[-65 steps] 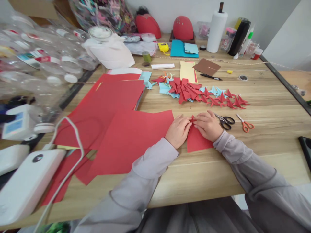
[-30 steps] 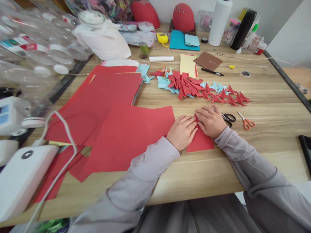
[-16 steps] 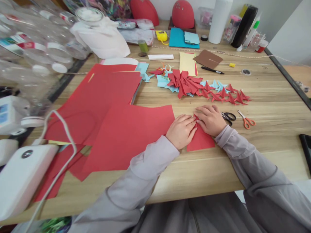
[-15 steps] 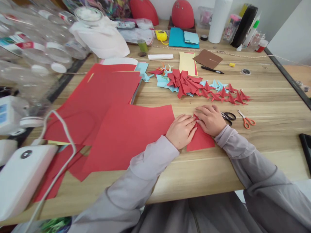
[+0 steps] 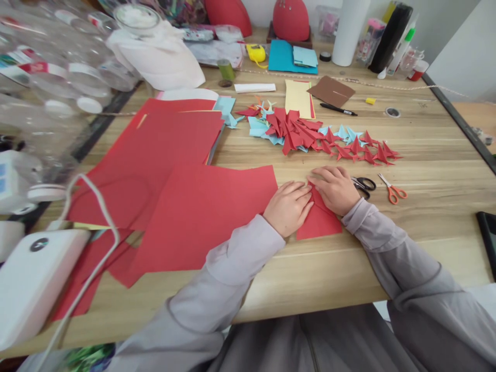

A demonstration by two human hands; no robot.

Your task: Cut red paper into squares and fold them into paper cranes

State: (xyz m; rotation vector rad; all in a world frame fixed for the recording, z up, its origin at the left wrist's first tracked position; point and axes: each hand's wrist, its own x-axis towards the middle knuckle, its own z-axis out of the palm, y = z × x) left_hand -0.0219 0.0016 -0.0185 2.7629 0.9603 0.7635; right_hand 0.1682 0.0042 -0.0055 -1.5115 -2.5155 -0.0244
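Observation:
A small sheet of red paper (image 5: 320,225) lies on the table in front of me, its upper part folded over and partly hidden under my fingers. My left hand (image 5: 288,209) presses on its left side, with the fingers close together. From the right, my right hand (image 5: 335,190) grips the upper part, thumb and fingers closed on the fold. Both sets of fingertips nearly meet at the top of the sheet. A larger red sheet (image 5: 209,212) reaches close to my left wrist. Black-handled scissors (image 5: 364,185), partly covered by my right hand, lie beside it.
Orange scissors (image 5: 392,189) lie to the right. Beyond my hands is a pile of folded red and blue paper pieces (image 5: 294,132). Stacked red sheets (image 5: 166,144), a white power bank (image 5: 42,279) with a cable and plastic bottles (image 5: 85,82) occupy the left side.
My right hand has shifted slightly, and a slanting folded edge now shows on the small red paper below its fingers. My left hand stays almost in place.

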